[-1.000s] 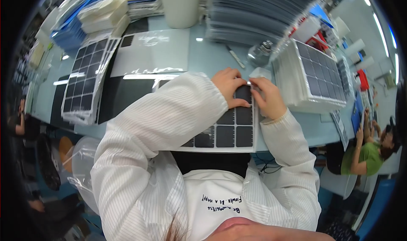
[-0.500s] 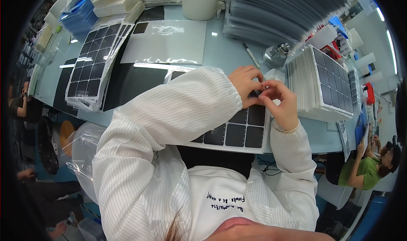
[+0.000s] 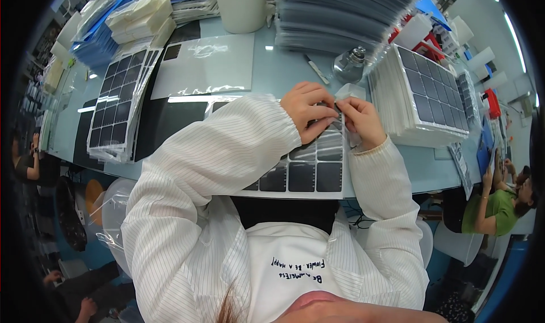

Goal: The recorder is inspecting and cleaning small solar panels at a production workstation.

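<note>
A white-bordered sheet of dark rounded squares lies at the table's near edge, partly under my left sleeve. My left hand reaches across it, and its bent fingers and thumb come together at the sheet's upper right corner. Right beside them, my right hand pinches that corner between thumb and forefinger. The fingertips of both hands nearly touch. They cover the corner itself, so I cannot tell whether a film or the whole sheet is between them. Light glints off the squares just below my hands.
To the right stands a tall stack of similar sheets. Beyond my hands are a glass bottle, a slim knife-like tool and a big pile of dark sheets. More sheets lie left, near a glossy white board.
The whole view has shifted slightly. My hands have drawn closer together at the sheet's corner, the left fingers curling in and the right fingers tightening to a pinch.
</note>
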Tool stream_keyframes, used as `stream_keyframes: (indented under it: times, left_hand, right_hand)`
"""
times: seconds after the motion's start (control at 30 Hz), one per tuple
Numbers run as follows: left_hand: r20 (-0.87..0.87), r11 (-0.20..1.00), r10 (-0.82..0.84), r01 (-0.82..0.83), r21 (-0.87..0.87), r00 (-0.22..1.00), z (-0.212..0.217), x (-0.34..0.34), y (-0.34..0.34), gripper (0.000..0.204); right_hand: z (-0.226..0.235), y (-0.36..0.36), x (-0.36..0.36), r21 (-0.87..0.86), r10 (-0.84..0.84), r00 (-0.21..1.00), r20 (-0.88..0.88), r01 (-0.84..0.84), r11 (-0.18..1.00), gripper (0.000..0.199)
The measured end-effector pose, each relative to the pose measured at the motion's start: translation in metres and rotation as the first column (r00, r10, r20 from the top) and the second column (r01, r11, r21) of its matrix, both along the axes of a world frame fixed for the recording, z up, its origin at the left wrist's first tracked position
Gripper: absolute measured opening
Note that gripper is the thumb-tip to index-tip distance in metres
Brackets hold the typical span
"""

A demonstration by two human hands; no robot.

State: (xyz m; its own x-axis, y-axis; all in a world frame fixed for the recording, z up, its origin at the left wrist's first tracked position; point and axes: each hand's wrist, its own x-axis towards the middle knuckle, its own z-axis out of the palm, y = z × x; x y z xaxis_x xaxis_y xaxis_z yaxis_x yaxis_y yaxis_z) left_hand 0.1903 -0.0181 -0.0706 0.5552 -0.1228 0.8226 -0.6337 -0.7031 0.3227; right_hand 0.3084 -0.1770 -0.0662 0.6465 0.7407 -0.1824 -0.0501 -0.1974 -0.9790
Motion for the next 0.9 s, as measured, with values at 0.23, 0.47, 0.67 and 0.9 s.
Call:
stream_keyframes:
  times: [0.23,0.47,0.67,0.9]
  left_hand:
    - [-0.243,0.989,-0.030,0.064,0.134,0.969,0.008,-0.038,0.003,0.014]
    - [-0.659,0.986,-0.043,-0.076,-0.151,0.751,0.010,-0.177,0.019,0.012]
    - [-0.604,0.406,0.219,-0.635,-0.658,0.766,-0.037,-0.312,0.057,0.028]
    - [-0.751,0.052,0.515,-0.890,-0.453,0.413,-0.007,-0.487,0.080,0.024]
  right_hand:
    - [-0.017,0.001,0.001,0.073,-0.090,0.996,0.006,0.090,0.993,0.021]
    - [-0.018,-0.003,0.002,0.028,-0.116,0.993,-0.026,0.117,0.993,0.022]
    - [-0.026,-0.003,0.013,0.038,-0.061,0.998,-0.001,0.061,0.997,0.023]
    - [-0.027,-0.003,0.014,0.054,-0.085,0.996,0.040,0.082,0.995,0.021]
